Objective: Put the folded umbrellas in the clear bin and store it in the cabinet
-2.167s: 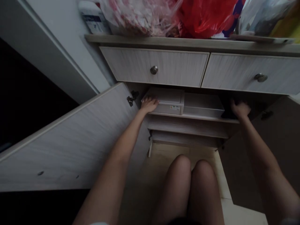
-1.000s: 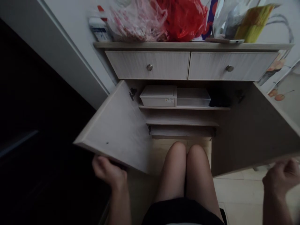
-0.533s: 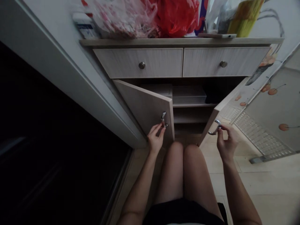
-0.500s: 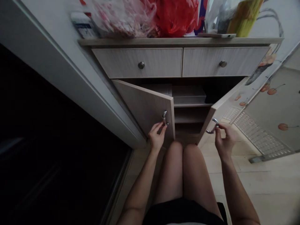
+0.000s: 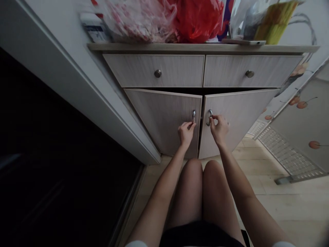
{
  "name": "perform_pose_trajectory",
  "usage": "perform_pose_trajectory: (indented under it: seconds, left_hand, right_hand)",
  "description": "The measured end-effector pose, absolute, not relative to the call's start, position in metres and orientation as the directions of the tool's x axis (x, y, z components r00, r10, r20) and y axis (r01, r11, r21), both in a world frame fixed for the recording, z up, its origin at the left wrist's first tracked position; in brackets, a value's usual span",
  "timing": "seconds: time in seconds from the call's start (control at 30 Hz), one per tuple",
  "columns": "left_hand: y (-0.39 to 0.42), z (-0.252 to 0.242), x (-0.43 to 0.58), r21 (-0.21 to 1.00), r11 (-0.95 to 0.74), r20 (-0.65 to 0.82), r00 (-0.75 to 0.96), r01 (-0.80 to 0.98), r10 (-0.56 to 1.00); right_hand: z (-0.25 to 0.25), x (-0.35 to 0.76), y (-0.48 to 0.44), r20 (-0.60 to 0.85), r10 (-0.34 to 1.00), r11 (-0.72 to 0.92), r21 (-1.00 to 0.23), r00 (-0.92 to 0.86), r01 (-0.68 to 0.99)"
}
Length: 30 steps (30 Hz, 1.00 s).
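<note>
My left hand (image 5: pixel 186 133) pinches the lower part of the curved metal handle (image 5: pixel 194 114) on the left cabinet door (image 5: pixel 164 116). My right hand (image 5: pixel 219 129) is closed on the matching handle (image 5: pixel 210 112) of the right cabinet door (image 5: pixel 239 113). Both pale wood-grain doors stand slightly ajar, with a narrow dark gap between them and along their top edges. The inside of the cabinet is hidden.
Two drawers (image 5: pixel 128 70) with round knobs lie above the doors. On the cabinet top (image 5: pixel 154 47) are a white bottle (image 5: pixel 95 27), a pink-white bag (image 5: pixel 141 24), a red bag (image 5: pixel 199 20) and a yellow item (image 5: pixel 275 24). A cherry-patterned panel (image 5: pixel 305 127) stands at right.
Both doors have swung inward from a wider opening, and the shelves inside are now out of sight. My hands have come closer together, still on the handles.
</note>
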<state>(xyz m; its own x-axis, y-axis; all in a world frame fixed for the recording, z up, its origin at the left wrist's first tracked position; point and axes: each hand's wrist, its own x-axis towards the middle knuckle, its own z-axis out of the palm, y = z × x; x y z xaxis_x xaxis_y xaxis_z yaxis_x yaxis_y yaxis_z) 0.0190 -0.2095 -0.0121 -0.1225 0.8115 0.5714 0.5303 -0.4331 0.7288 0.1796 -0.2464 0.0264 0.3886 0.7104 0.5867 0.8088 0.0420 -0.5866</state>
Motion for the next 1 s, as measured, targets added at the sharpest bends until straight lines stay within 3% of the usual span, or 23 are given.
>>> perform_pose_trajectory:
  seconds: [1.0]
  left_hand:
    - [-0.149,0.004,0.048,0.725,-0.324,0.489,-0.123,0.608,0.863]
  right_hand:
    - [0.026,0.172,-0.174,0.621,0.681,0.007,-0.536,0.388,0.844]
